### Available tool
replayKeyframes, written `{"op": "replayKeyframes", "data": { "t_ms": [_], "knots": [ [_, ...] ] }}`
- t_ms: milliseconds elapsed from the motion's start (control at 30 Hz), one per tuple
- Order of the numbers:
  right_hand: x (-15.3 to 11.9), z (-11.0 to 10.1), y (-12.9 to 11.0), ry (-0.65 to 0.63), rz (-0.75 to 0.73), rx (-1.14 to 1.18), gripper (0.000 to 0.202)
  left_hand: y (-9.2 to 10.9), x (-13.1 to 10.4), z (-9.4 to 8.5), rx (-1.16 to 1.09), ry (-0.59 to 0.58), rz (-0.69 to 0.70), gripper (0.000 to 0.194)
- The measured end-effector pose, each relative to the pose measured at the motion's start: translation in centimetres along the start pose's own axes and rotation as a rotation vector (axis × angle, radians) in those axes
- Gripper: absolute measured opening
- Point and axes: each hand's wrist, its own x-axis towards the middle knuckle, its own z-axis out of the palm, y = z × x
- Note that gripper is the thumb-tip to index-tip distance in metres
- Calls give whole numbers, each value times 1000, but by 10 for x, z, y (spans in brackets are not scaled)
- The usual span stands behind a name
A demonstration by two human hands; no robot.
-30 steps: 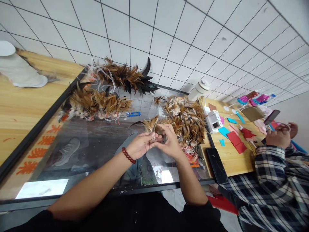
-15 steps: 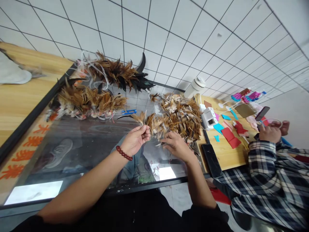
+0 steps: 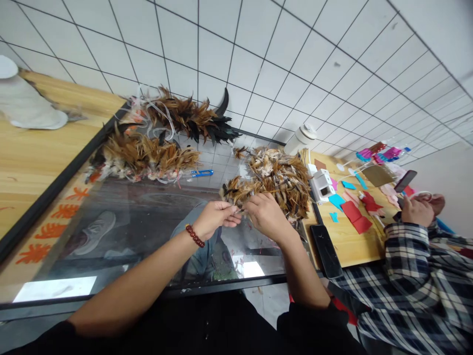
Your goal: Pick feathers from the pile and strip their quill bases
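Note:
My left hand point(image 3: 218, 217), with a dark red bead bracelet point(image 3: 195, 236) on its wrist, is closed in a pinch on the base of some brown feathers point(image 3: 232, 189). Close against it, my right hand point(image 3: 266, 216) has its fingers bent and pressed together; whatever they hold is hidden. Just beyond both hands spreads a heap of loose brown and cream feathers point(image 3: 284, 175). Farther left lie bundled tan feathers point(image 3: 148, 154) with white bases. Behind those is a longer bundle of brown and black feathers point(image 3: 185, 113).
Blue thread snips point(image 3: 202, 173) lie on the glass tabletop point(image 3: 155, 212). A white bottle point(image 3: 301, 138), a white power socket block point(image 3: 321, 186) and a black phone point(image 3: 326, 251) stand or lie at the right. Beyond, a person in a checked sleeve point(image 3: 406, 246) sits by red paper pieces point(image 3: 356, 217).
My right hand has gone from spread fingers over the feathers to closed fingers beside my left hand. My left hand has come slightly lower and right. The view has shifted a little.

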Motion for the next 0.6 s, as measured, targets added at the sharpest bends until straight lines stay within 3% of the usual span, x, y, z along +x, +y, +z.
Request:
{"op": "replayKeyframes", "data": {
  "t_ms": [200,400,500,600],
  "knots": [
    [10,2,0,63,25,22,19,0,1,-2,34,-78,-18,24],
    [1,7,11,292,274,129,15,-1,2,-5,-5,-138,-17,26],
    [-9,10,19,408,340,281,15,2,1,-3,-110,-55,5,22],
    [-19,10,23,487,292,504,14,4,2,-3,-254,103,18,14]
  ]
}}
